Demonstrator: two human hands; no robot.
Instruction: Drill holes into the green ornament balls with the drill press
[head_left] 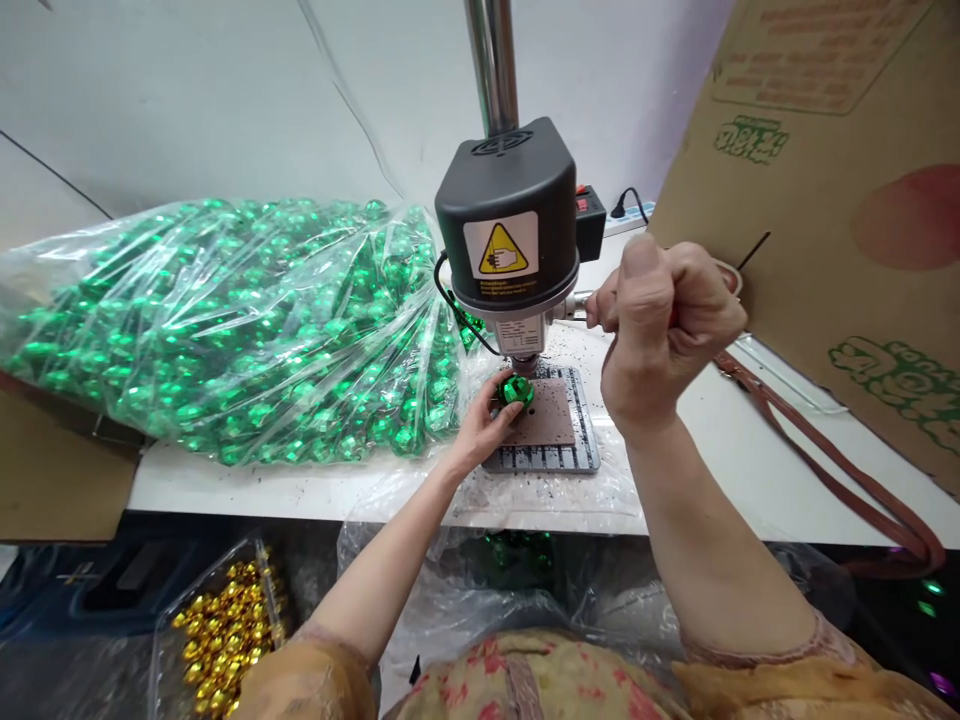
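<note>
Left hand (486, 418): we curl it round the ball (517, 391), seemingly for steadiness.
Right hand (667, 325): closed tight around the lever (575, 306), probably for control.
Ball: under the drill (507, 225), behind the desk's (247, 492) front edge.
Bag (247, 330): toward its left edge, perhaps for reach.

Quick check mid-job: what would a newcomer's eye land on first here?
Probably the big clear bag of shiny green balls, sprawled over the left of the white table. Next, the black machine head with its yellow warning sign, upper centre; below it, the left hand holds one green ball, while the right hand is closed at the side lever.
</note>
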